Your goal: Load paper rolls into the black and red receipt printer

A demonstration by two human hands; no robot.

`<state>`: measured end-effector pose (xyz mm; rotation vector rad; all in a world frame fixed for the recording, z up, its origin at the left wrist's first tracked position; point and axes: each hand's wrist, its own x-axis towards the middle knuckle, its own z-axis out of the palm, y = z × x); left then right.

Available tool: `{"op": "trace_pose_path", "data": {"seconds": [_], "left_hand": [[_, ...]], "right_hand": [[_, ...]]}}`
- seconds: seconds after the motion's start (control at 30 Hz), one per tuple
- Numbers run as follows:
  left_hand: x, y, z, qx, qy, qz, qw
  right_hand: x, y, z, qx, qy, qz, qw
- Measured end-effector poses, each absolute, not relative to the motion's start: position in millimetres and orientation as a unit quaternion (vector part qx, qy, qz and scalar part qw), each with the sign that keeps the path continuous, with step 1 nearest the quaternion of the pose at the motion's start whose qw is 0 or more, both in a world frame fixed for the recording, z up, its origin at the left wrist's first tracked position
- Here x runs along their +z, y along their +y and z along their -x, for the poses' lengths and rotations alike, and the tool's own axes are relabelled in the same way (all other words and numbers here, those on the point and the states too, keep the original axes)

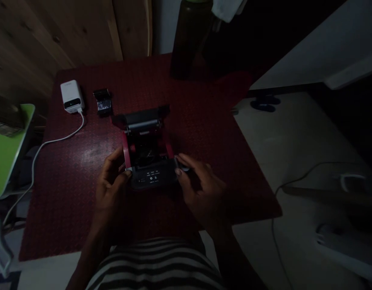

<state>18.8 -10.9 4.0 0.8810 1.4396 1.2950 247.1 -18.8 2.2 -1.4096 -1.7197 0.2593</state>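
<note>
A small red and black label printer (pixel 154 176) lies on the dark red tabletop (pixel 204 121), its lid (pixel 143 119) tipped back and a roller showing. The dim light hides much of the inside. My left hand (pixel 111 177) clasps the left side, thumb on the front corner of the black panel. At the opposite corner, my right hand (pixel 198 177) grips with thumb and fingers. Beyond the printer to the left lies a small black part with a shiny dark strip (pixel 103 102).
A white power bank (pixel 71 96) stands at the far left with a white cable (pixel 40 147) running off the table edge. A tall dark bottle (pixel 188 40) is at the back. To the left is a green surface (pixel 10 153); slippers (pixel 264 104) lie on the floor at right.
</note>
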Motion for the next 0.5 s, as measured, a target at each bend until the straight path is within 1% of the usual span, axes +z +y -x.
{"op": "trace_pose_path", "data": {"seconds": [0.1,0.17,0.23,0.3,0.43,0.5], "left_hand": [[1,-13,-17,0.523,0.585,-0.391,0.48],[-1,-14,-17,0.526,0.58,-0.403,0.475],[-2,-15,-17,0.533,0.566,-0.414,0.473],[-3,-16,-18,0.537,0.554,-0.428,0.471],[-6,-17,-19,0.546,0.53,-0.44,0.477],[-8,-17,-19,0.549,0.526,-0.439,0.479]], "right_hand": [[13,-10,-251,0.088,-0.711,0.545,0.437],[22,3,-250,0.065,-0.736,0.505,0.445],[32,22,-244,0.051,-0.776,0.462,0.427],[42,44,-231,0.065,-0.822,0.445,0.349],[63,81,-198,0.129,-0.871,0.461,0.106],[69,88,-186,0.14,-0.873,0.465,0.038]]}}
